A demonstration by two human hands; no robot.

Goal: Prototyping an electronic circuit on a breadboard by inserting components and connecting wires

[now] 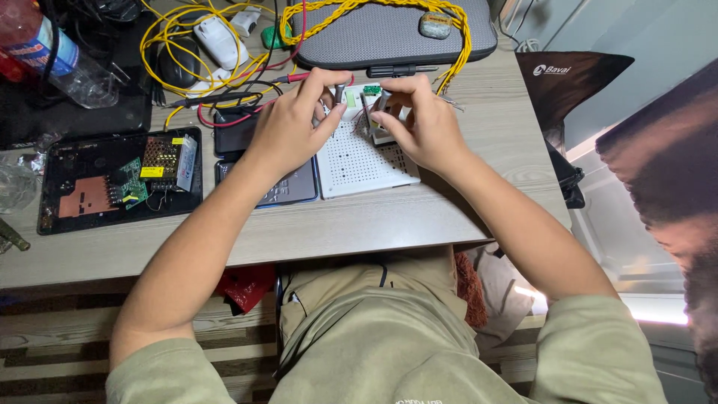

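While both your hands sit over the white breadboard [359,161], your left hand [288,127] and right hand [422,127] each pinch a small part.

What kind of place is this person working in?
Probably a home or hobby electronics desk. Both hands, left hand and right hand, work at a white breadboard; yellow wires tangle behind, and an opened device with its circuit board lies on the wooden desk.

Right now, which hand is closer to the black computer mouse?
Left. The left hand is just right of the black mouse; the right hand is farther right, over the white breadboard.
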